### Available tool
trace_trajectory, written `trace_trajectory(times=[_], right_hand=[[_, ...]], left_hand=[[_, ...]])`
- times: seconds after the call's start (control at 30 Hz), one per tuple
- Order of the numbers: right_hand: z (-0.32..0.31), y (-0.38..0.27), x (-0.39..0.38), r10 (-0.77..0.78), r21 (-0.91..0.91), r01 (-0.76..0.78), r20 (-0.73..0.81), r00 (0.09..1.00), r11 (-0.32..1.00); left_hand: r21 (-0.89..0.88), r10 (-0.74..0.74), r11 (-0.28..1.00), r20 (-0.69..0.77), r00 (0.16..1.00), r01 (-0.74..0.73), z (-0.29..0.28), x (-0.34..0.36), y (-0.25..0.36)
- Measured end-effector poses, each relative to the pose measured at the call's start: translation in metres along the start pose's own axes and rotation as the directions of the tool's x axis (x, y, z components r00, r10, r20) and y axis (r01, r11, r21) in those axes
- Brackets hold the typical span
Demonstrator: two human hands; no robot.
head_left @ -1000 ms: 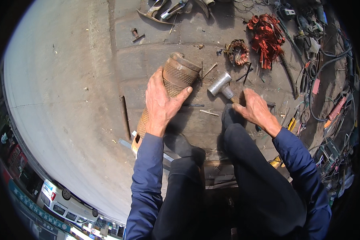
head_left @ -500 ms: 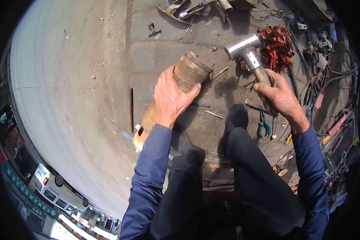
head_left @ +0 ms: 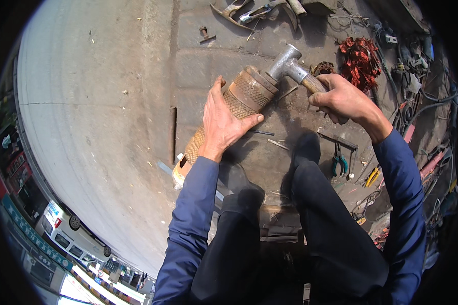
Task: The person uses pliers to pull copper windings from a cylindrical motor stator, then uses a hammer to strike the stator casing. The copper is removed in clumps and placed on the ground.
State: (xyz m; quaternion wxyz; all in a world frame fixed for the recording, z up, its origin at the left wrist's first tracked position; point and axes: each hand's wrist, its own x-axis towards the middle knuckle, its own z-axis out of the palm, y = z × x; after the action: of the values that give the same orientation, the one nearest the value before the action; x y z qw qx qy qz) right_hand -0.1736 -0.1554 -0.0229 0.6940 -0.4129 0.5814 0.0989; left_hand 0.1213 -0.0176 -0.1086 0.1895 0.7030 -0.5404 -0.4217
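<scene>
A rusty brown metal cylinder (head_left: 247, 96) with a cross-hatched surface lies slantwise before me, its upper end pointing away to the right. My left hand (head_left: 223, 123) rests over its middle and steadies it, the thumb and a fingertip slightly lifted. Part of the cylinder is hidden under this hand and sleeve. In my right hand (head_left: 340, 96), closed around the wooden handle, is a steel-headed hammer (head_left: 288, 65). The hammer's face is at the rim of the cylinder's upper end; whether they touch I cannot tell.
A tangle of red copper wire (head_left: 360, 62) lies beyond my right hand. Green-handled pliers (head_left: 339, 161) are by my right foot, with cables and tools (head_left: 425, 122) further right. Pick-like metal heads (head_left: 269, 11) lie at the far side, a rod (head_left: 172, 133) to the left.
The hammer has come down and to the left, from above the wire side to the cylinder's end. My left thumb and a finger have lifted a little off the cylinder.
</scene>
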Motion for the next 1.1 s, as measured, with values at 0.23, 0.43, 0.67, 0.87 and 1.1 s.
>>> trace_trajectory(times=[0.23, 0.43, 0.67, 0.87, 1.1], right_hand=[[-0.023, -0.02, -0.006, -0.019, -0.082, -0.021, -0.462, 0.887, 0.996], [0.024, -0.004, -0.003, 0.033, -0.174, -0.023, 0.057, 0.998, 0.984], [0.022, -0.006, -0.004, 0.075, -0.103, -0.069, 0.058, 0.995, 0.992], [-0.005, 0.02, 0.004, -0.044, 0.035, 0.044, -0.011, 0.999, 0.998], [-0.02, 0.0, 0.019, -0.006, 0.033, 0.022, -0.422, 0.907, 0.999]], left_hand=[[0.337, -0.154, 0.936, 0.135, 0.979, 0.101, -0.033, -0.048, -0.027], [0.309, -0.09, 0.949, 0.091, 0.992, 0.057, -0.025, -0.06, -0.038], [0.469, -0.092, 0.883, 0.141, 0.986, 0.015, -0.034, -0.067, -0.038], [0.21, -0.419, 0.889, 0.013, 0.908, 0.408, -0.095, -0.151, -0.09], [0.347, -0.369, 0.883, 0.095, 0.924, 0.317, -0.092, -0.206, -0.159]])
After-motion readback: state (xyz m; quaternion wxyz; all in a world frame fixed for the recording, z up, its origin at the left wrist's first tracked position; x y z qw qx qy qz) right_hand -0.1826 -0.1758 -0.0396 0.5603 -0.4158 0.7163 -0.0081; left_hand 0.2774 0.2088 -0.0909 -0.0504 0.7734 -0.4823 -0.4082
